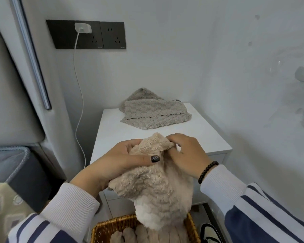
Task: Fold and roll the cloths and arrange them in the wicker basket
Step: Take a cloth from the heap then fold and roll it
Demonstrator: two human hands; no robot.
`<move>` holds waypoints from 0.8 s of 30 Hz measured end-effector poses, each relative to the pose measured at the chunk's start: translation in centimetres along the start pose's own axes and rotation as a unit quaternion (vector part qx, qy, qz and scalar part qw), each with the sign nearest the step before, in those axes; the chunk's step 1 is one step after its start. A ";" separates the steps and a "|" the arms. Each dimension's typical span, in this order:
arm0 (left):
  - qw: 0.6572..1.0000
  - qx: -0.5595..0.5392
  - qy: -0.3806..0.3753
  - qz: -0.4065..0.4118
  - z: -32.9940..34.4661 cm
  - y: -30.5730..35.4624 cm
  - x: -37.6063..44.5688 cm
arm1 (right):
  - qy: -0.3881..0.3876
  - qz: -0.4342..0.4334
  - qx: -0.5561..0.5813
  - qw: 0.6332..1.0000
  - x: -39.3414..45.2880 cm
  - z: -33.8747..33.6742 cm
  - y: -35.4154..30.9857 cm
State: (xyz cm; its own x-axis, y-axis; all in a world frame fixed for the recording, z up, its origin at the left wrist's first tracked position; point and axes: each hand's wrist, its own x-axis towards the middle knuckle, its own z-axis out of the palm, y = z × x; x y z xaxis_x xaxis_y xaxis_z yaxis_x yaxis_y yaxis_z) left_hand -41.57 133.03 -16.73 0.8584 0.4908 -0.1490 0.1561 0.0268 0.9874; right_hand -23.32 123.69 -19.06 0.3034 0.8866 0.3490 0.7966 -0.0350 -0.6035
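The beige cloth (153, 186) is a thick, shaggy fleece, bunched and hanging in front of the white cabinet (165, 137), held in the air above the wicker basket (112, 227). Its lower end, paler and smoother, droops into the basket opening. The left hand (116, 160) grips the upper part of the cloth, its fingers curled round the bunched fleece and the thumb, with a dark painted nail, pressed flat across the front. The right hand (186, 153) pinches the top edge of the cloth between curled fingertips, the knuckles raised; a black bead bracelet (207, 171) circles that wrist. Both forearms wear ribbed white cuffs on navy-striped sleeves.

The basket is woven of golden-brown cane with a braided rim, and holds several rolled cloths (130, 235) of the same beige pile, lying side by side as rounded cylinders.

On the cabinet's smooth top, toward the back, lie grey cloths (154, 114) with a scalloped, ridged weave, loosely folded in overlapping layers; one corner stands against the wall.

On the wall, dark square sockets (88, 35) carry a white charger (82, 28) whose cable (77, 95) hangs down beside the cabinet.
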 end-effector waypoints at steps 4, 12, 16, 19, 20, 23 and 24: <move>0.991 0.128 0.049 -0.002 -1.3 0.5 -0.4 | 0.060 0.057 0.026 0.996 0.2 -2.3 0.1; 0.944 0.217 0.246 0.022 -3.4 -0.7 0.0 | 0.062 0.118 0.016 0.991 1.0 -3.5 1.1; 0.880 0.347 0.322 0.029 -4.1 -1.8 0.5 | 0.064 0.115 -0.092 0.987 2.3 -2.6 1.9; 0.828 0.424 0.364 0.039 -5.0 -2.2 0.9 | 0.080 0.163 -0.139 0.973 3.3 -1.9 2.4; 0.823 0.425 0.376 0.038 -5.3 -2.2 1.0 | 0.080 0.185 -0.137 0.970 3.7 -1.7 2.5; 0.813 0.419 0.405 0.007 -6.1 -2.2 1.4 | 0.067 0.231 -0.107 0.965 4.7 -1.0 2.4; 0.812 0.415 0.409 -0.007 -6.1 -2.2 1.6 | 0.063 0.247 -0.081 0.964 5.0 -0.9 2.4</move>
State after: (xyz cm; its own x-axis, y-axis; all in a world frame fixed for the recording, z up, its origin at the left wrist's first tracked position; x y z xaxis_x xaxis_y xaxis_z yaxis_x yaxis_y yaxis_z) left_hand -43.53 139.10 -18.78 0.2948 0.9193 0.2609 0.7309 -0.3928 0.5581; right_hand -19.42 127.65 -18.15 0.7197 0.6804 0.1383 0.6065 -0.5191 -0.6022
